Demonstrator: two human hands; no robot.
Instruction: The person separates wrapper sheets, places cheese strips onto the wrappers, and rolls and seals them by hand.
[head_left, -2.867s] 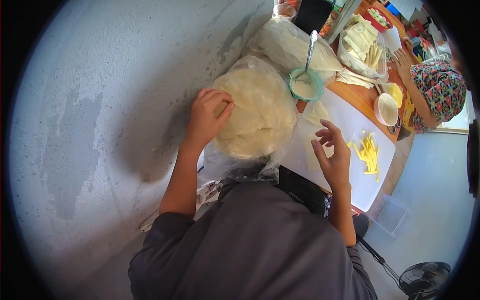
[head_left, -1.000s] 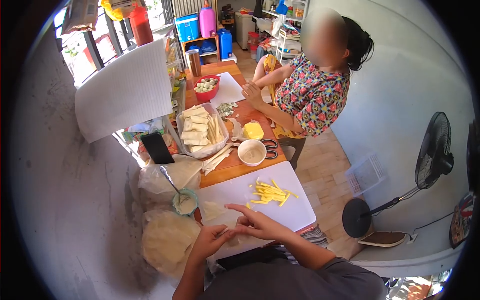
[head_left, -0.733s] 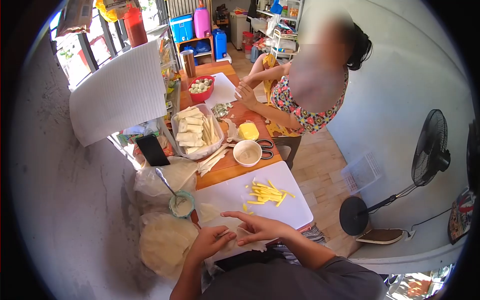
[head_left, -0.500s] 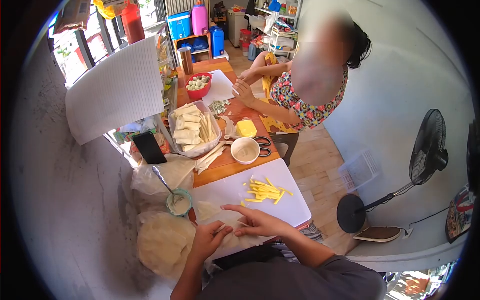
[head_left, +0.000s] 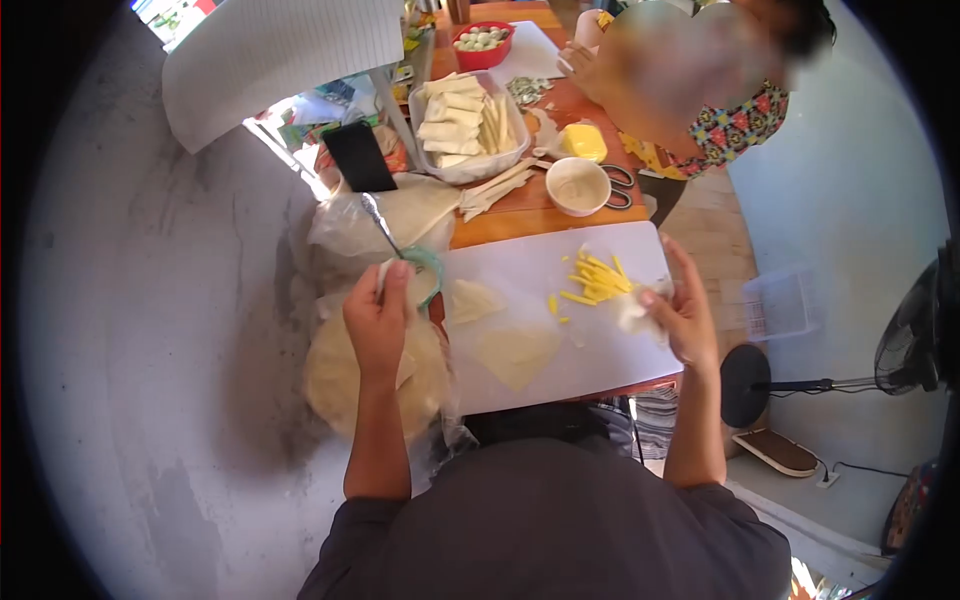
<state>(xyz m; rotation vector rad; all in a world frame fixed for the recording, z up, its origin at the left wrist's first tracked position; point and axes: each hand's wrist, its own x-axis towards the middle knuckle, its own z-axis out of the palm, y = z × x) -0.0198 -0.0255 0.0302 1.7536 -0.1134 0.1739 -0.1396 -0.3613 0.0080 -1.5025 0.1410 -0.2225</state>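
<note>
White board (head_left: 615, 362) below, right hand (head_left: 690, 318) pinches a blurred pale piece (head_left: 632, 314).

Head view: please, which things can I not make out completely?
In the head view:
Pale piece at the right hand: blurred, exact shape unclear.
Turquoise bowl: left side hidden behind the left hand.
Paper sheet: cut off by the top edge.
Fan: right side lost in the dark right border.
</note>
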